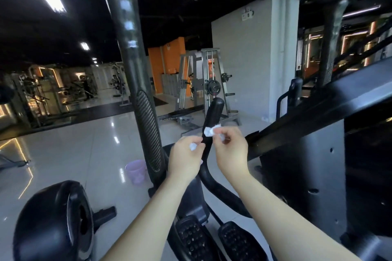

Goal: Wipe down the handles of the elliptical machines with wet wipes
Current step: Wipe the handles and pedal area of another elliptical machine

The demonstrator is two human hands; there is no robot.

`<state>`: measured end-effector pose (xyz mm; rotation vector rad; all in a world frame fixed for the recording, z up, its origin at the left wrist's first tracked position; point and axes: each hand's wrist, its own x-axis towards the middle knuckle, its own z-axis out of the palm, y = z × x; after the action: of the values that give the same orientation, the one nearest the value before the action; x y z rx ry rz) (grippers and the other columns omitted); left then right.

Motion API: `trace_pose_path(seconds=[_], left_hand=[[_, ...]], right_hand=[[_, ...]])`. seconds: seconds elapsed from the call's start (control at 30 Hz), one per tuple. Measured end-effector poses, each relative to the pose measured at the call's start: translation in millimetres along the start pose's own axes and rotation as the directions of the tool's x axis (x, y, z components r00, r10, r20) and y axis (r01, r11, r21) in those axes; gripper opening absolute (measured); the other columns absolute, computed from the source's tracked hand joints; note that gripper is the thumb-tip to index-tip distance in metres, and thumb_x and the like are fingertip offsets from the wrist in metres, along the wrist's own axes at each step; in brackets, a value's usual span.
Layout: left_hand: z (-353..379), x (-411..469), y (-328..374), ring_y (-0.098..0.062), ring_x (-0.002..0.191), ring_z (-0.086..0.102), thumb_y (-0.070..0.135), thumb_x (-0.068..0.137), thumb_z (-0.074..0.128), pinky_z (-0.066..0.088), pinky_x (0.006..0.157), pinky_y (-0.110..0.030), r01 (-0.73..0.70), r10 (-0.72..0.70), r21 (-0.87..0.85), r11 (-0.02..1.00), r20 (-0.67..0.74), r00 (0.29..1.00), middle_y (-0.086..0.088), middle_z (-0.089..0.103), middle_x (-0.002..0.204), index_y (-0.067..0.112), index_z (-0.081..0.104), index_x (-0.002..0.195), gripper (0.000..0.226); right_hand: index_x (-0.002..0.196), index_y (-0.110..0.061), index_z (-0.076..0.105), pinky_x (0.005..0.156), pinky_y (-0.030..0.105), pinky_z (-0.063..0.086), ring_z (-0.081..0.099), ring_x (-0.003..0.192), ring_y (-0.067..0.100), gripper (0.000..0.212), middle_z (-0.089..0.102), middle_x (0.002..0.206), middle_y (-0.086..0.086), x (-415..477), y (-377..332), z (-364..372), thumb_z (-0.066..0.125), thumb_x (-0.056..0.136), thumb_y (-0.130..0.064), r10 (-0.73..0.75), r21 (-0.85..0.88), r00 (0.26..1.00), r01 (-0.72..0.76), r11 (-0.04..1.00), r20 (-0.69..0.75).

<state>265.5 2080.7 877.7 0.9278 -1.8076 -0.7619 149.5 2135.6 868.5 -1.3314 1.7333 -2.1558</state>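
wet wipe (209, 132) wrapped behind handle (213, 116), partly hidden

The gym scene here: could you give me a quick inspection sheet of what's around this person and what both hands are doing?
Surface: glossy pale tiled floor, reflecting ceiling lights.
Job's things: crumpled white wet wipe stretched around the short black padded handle of the elliptical machine; tall ribbed black handle to its left.
Clutter: pale lilac plastic bucket on the floor.
Hands: left hand and right hand each pinch one end of the wipe.
Cables: nothing seen.
Surroundings: grey weight rack, orange wall.
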Motion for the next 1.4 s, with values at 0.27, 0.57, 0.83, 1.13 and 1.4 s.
trace_pose_path(seconds=[0.27,0.57,0.83,1.13,1.4], left_hand=[[12.1,-14.7,-42.0,0.028,0.082,0.054,0.01,0.097,0.061,0.04,0.066,0.003,0.04,-0.041,-0.016,0.999,-0.041,0.998,0.009,0.063,0.119,0.021,0.072,0.117,0.025],[23.5,-38.0,-73.7,0.009,0.118,0.051,0.019,0.096,0.064,0.036,0.094,-0.005,0.009,-0.009,0.024,1.0,-0.017,1.0,0.03,0.049,0.133,0.035,0.062,0.135,0.043],[29.8,-57.3,-84.6,0.015,0.117,0.045,0.016,0.095,0.068,0.034,0.092,-0.008,-0.014,0.015,0.055,0.998,-0.011,1.0,0.029,0.045,0.14,0.025,0.058,0.141,0.048],[38.8,-90.7,-88.0,0.006,0.068,0.054,0.016,0.083,0.081,0.034,0.04,-0.004,-0.103,0.083,0.147,0.984,0.135,0.987,0.021,0.043,0.15,0.029,0.071,0.122,0.042],[39.8,-99.6,-95.9,-0.006,0.078,0.067,0.005,0.077,0.081,0.027,0.049,0.001,-0.239,0.201,0.122,0.963,0.263,0.944,0.015,0.051,0.142,0.02,0.071,0.12,0.046]], right_hand=[[0.102,-0.022,0.067,0.08,0.017,0.049,0.064,0.092,0.007,0.017,0.068,0.1,-0.008,-5.8,14.9,7.5,0.062,0.097,-0.007,0.096,0.039,0.992,-0.093,0.995,-0.084],[0.083,-0.019,0.075,0.061,0.011,0.049,0.059,0.06,-0.006,0.027,0.071,0.076,-0.01,-19.8,48.2,2.2,0.058,0.094,-0.001,0.241,-0.469,0.911,-0.061,0.881,0.335],[0.075,-0.018,0.076,0.065,0.008,0.044,0.061,0.065,-0.006,0.035,0.068,0.074,-0.02,-30.7,45.7,-2.6,0.053,0.09,0.004,0.244,-0.52,0.889,-0.008,0.854,0.388],[0.091,-0.028,0.081,0.075,0.025,0.057,0.066,0.081,0.003,0.035,0.07,0.099,-0.016,-38.4,53.1,-46.7,0.055,0.096,-0.003,0.177,-0.665,0.865,0.215,0.715,0.47],[0.077,-0.018,0.076,0.08,0.0,0.04,0.056,0.088,-0.006,0.036,0.056,0.088,-0.026,-85.4,42.0,-94.8,0.057,0.079,0.013,-0.005,-0.658,0.882,0.356,0.664,0.472]])
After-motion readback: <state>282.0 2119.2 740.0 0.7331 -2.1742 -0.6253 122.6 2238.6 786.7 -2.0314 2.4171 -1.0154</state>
